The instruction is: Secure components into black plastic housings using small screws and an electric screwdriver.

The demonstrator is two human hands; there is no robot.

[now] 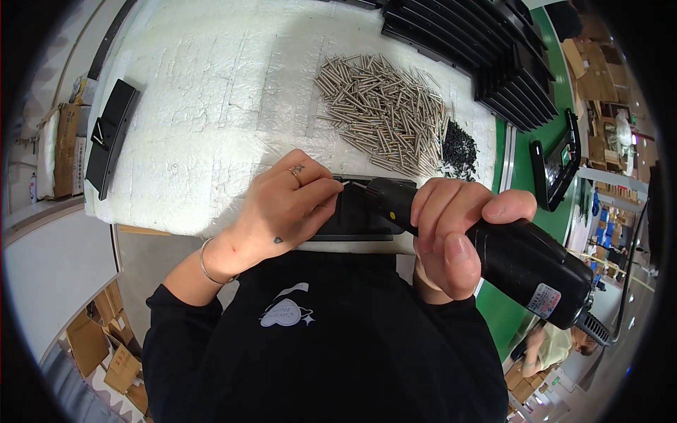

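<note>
My right hand [458, 225] is wrapped round a black corded electric screwdriver [532, 271], whose nose points left toward my other hand. A thin bit [358, 185] sticks out of that nose. My left hand [293, 204] is closed in a pinch, thumb and fingertips close to the bit. A small shiny metal piece [345, 184] shows at these fingertips; its full shape is hidden. Beneath both hands lies a flat black panel [363, 218] at the near edge of the white-covered table [204, 84].
A heap of slim metal pins [388, 109] lies beyond my hands, beside a smaller pile of black screws [460, 151]. Black finned parts [486, 53] stand at the far right. Another black part [111, 137] rests at the left edge. A person [553, 345] is at lower right.
</note>
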